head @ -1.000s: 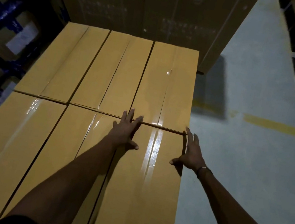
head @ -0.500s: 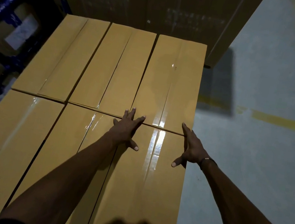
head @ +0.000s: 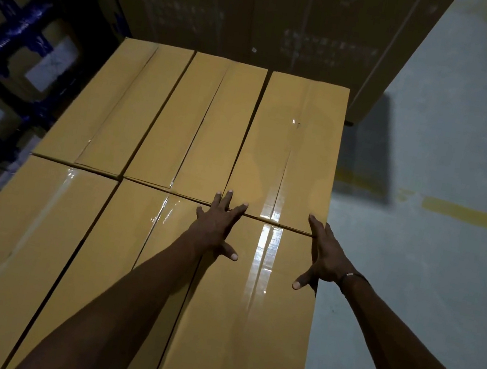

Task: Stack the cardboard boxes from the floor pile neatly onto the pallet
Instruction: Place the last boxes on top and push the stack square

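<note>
Near-right box [head: 246,313] is pressed flat by both hands, top layer of the stack.
Left hand [head: 216,225] is laid palm-down, fingers spread, nothing grasped; fingertips reach the seam with the far-right box [head: 290,147]. Right hand [head: 320,255] is set open against the box's right top edge (thumb on top, no curl seen). Six boxes are butted in two rows of three; grey floor [head: 429,280] is seen at right.
</note>
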`<state>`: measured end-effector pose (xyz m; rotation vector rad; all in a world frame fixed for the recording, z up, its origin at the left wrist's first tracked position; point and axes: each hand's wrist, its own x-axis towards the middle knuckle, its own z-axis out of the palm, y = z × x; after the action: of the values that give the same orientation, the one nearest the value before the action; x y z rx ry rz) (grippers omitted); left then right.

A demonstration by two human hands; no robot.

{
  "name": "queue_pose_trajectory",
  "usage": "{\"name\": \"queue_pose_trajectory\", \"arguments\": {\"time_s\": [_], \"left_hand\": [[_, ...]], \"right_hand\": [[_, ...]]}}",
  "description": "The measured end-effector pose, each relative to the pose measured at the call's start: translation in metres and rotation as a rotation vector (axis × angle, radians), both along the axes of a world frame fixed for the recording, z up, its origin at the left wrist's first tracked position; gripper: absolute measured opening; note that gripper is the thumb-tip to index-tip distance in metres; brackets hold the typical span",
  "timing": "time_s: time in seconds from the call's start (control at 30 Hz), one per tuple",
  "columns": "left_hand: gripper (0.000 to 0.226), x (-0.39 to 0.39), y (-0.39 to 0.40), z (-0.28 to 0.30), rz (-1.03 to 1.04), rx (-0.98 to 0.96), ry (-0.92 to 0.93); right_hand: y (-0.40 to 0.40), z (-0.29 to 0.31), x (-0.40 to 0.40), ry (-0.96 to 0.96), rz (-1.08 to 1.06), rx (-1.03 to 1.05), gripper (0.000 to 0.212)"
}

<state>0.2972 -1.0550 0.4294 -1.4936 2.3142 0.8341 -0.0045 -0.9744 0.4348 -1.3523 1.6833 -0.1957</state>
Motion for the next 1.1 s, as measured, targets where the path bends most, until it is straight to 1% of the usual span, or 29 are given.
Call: {"name": "queue_pose_trajectory", "arguments": {"time_s": [0.3,0.47,0.6,0.7,0.77,0.87,0.97,1.03,1.1], "left_hand": [[0.142,0.002,-0.001,-0.003,-0.022,-0.043,-0.028],[0.141,0.001,-0.001,0.001,-0.020,-0.017,-0.030],[0.141,-0.001,-0.002,0.001,-0.020,0.003,-0.033],[0.139,-0.001,0.000,0.004,-0.030,0.002,-0.033],[0.137,-0.001,0.003,0.006,-0.035,0.007,-0.031],[0.127,0.004,0.013,0.008,-0.033,0.003,-0.031],[0.106,0.014,0.039,0.003,-0.011,-0.048,-0.026],[0.095,0.024,0.062,-0.002,0.002,-0.086,-0.032],[0.088,0.036,0.087,-0.008,0.006,-0.124,-0.047]], "right_hand": [[-0.004,-0.001,-0.003,0.005,0.021,-0.037,0.172],[-0.008,0.001,0.003,0.006,0.021,0.028,0.174],[-0.007,0.005,0.004,-0.003,0.009,0.057,0.171],[0.001,0.001,0.000,-0.034,0.000,0.018,0.172],[0.010,-0.004,-0.003,-0.088,-0.047,-0.029,0.173],[0.029,-0.005,0.003,-0.175,-0.197,-0.015,0.164],[0.057,-0.008,0.022,-0.163,-0.315,0.030,0.141],[0.079,-0.015,0.033,-0.168,-0.357,-0.028,0.130],[0.106,-0.016,0.046,-0.189,-0.392,-0.081,0.124]]}}
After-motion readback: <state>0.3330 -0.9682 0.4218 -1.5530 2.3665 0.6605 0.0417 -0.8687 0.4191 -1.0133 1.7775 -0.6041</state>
